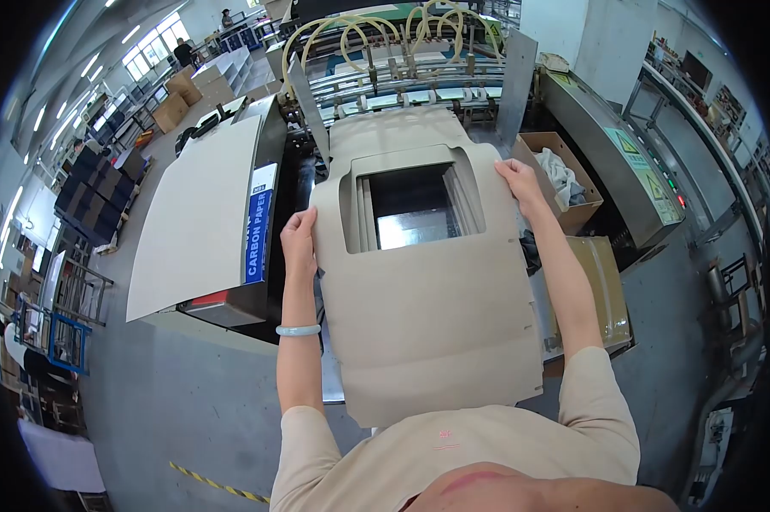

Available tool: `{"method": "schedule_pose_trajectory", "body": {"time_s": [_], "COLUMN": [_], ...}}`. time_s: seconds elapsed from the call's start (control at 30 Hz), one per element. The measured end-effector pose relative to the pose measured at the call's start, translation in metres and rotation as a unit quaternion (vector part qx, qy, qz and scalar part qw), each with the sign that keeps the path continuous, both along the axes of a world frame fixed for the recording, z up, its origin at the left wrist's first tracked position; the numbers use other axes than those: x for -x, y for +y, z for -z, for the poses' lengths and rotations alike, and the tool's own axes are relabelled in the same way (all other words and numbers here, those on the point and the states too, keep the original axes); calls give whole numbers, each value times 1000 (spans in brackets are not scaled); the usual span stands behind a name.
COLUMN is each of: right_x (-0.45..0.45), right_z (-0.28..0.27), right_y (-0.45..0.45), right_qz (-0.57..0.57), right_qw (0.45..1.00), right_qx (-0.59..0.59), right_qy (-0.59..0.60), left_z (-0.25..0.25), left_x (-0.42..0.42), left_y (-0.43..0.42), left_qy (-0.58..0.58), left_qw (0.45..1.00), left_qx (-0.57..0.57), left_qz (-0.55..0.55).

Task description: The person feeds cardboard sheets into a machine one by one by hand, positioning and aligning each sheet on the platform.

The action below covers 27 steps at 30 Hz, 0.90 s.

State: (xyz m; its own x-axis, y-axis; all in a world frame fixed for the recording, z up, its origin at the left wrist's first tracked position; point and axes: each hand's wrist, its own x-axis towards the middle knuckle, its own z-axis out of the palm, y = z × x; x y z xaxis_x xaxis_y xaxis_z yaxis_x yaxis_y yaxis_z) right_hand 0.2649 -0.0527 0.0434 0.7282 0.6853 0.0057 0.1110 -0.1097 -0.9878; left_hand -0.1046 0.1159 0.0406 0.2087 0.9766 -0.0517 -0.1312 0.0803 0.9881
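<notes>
In front of me lies a large beige die-cut cardboard sheet (436,324) with a window cut through its upper part. Its far edge reaches the feed rollers of a machine (410,85). My left hand (299,241) is closed on the sheet's left edge, thumb on top. On the right edge, a little higher up, my right hand (519,182) pinches the board the same way. Through the window I see stepped cardboard edges and a dark, shiny surface. Whether the sheet is a single layer or a stack, I cannot tell.
To the left, a pale board (197,205) covers a cabinet beside a blue carbon paper box (258,235). At right stand an open carton (564,175) with cloths, a taped carton (598,286) and a metal machine guard (624,162). Upright metal plates flank the feed.
</notes>
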Motion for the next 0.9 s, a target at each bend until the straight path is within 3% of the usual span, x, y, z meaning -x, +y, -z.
{"method": "schedule_pose_trajectory", "body": {"time_s": [0.43,0.9], "right_x": [-11,-24], "right_z": [-27,3], "right_y": [36,52], "right_qz": [27,15], "right_qw": [996,999], "right_qx": [-84,-41], "right_qy": [12,0], "left_z": [-33,-18], "left_x": [-16,-26], "left_y": [37,51], "left_qy": [-45,-24], "left_qw": [998,999], "left_qx": [-53,-31], "left_qz": [-6,-9]}}
